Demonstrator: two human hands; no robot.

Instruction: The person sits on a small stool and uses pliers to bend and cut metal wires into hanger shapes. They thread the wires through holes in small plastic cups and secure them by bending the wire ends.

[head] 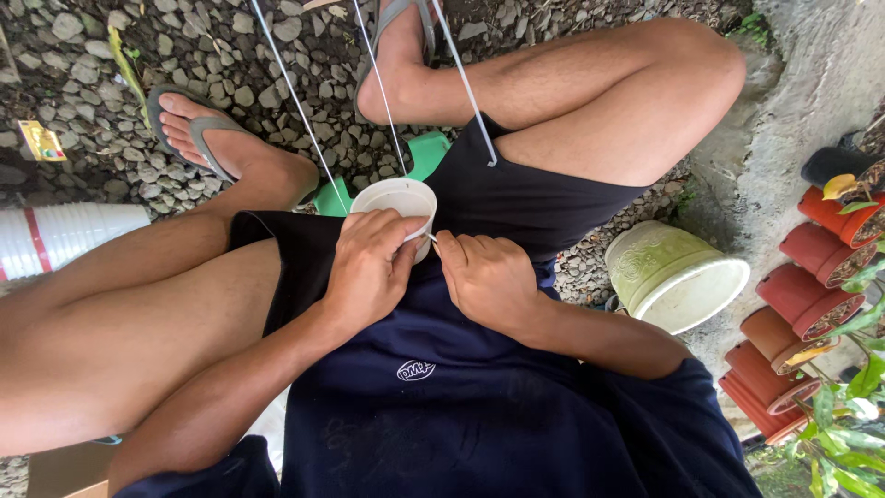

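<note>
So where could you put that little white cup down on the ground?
Bare gravel lies left of the sandalled foot, above the stack of white cups. A smaller patch of stones sits between the thigh and the tipped green pot. The right edge is crowded with terracotta pots. Both hands hold the white cup.

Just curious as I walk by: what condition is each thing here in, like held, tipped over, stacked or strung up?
White cup: upright, held at the lap, open top.
White strings: taut, running up from the cup.
Left hand: gripping the cup's side.
Right hand: pinching a string at the cup's rim.
Green pot: tipped on its side.
White cup stack: lying sideways.
Terracotta pots: nested, tilted.
</note>
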